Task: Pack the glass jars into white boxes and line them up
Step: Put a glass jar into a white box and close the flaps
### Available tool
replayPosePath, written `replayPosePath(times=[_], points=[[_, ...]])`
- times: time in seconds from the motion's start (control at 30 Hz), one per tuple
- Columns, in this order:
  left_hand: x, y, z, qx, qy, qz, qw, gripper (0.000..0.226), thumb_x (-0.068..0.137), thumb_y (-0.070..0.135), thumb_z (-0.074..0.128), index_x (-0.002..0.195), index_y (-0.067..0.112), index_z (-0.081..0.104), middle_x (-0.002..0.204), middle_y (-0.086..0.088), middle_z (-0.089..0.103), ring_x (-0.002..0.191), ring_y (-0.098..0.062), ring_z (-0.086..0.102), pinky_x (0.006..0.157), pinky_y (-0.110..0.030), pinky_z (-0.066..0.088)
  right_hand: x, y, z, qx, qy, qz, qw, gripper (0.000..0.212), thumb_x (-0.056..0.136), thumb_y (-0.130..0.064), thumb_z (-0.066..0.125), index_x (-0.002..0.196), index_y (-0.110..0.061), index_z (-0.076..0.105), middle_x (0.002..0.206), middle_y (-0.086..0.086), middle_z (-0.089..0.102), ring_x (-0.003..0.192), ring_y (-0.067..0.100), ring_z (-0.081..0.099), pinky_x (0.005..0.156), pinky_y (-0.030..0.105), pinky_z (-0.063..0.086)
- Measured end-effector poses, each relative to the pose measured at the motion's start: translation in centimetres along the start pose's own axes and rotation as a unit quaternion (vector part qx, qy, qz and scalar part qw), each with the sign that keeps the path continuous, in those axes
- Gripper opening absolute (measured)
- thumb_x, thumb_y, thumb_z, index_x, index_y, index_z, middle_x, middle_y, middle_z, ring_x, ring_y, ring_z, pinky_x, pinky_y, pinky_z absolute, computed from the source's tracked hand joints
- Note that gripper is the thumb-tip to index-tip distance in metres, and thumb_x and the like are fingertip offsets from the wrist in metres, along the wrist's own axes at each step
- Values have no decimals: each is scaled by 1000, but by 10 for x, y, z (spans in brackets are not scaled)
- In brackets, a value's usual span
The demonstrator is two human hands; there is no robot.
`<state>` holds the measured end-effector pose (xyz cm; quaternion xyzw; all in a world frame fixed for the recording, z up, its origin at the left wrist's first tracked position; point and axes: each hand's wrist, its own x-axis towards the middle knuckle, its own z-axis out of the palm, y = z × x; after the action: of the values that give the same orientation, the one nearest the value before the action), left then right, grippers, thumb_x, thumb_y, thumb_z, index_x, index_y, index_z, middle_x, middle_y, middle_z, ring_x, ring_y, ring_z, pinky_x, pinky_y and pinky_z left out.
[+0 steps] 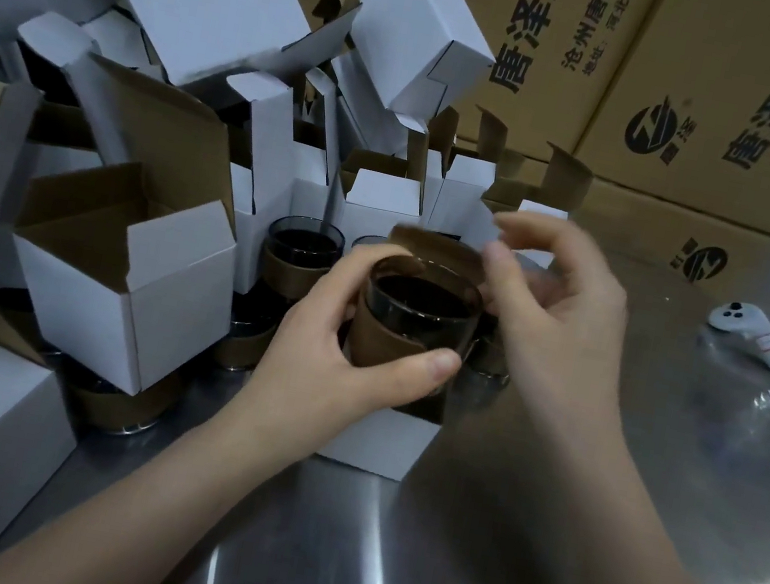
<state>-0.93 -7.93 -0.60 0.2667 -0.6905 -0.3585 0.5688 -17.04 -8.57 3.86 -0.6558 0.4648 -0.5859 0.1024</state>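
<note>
Head view: left hand (345,362) wraps the glass jar (421,308), with the thumb across the front of its brown sleeve and the fingers curled round the far side. The jar is smoky, cylindrical and upright, at the open top of a white box (377,440) on the brushed steel table (324,564). How deep it sits is hidden by the hand.

Right hand (558,317) is blurred. Thumb and index are close together at the box's raised flap (437,244), which is brown inside. Real pinch or not, can't tell.

More sleeved jars (303,246) stand just behind-left. Folded white cartons (207,3) are piled on the left, with printed brown shipping boxes (716,93) behind.
</note>
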Motion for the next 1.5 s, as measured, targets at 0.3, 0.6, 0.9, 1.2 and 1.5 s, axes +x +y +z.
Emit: replayPosePath(times=[0.3,0.6,0.9,1.2,1.5], points=[[-6,-8,9,77,73,-33,994,52,66,48,74,115,46,55,115,16,63,118,-18,57,93,-42,53,-16,-17,-6,29,-194,81,977,61,56,-56,73,112,-39,57,105,-14,62,99,10,66,84,36,57],[-4,-10,7,132,12,-94,987,82,40,67,81,111,59,40,123,15,50,123,-8,47,94,-36,51,-1,-7,-15,55,-260,64,962,54,65,-45,76,115,-38,58,100,-10,67,94,11,69,81,30,58],[-1,-10,1,152,-43,-63,985,93,50,52,85,119,65,24,118,32,53,108,7,58,88,-25,53,16,-12,-25,-64,-324,19,944,52,77,-58,61,124,-40,52,109,-19,62,97,12,67,80,34,57],[3,-13,-11,210,-39,-48,976,92,47,57,85,123,54,34,115,23,45,105,5,51,84,-27,53,33,-24,-43,-124,-406,59,904,77,70,-63,61,138,-30,48,122,-13,58,103,12,67,88,40,57],[4,-17,-15,227,-61,-64,970,74,46,62,82,110,50,47,102,26,37,103,17,40,80,3,34,27,-36,-33,-270,-390,-15,880,58,66,-63,62,116,-32,56,106,-16,57,99,3,56,83,33,55]])
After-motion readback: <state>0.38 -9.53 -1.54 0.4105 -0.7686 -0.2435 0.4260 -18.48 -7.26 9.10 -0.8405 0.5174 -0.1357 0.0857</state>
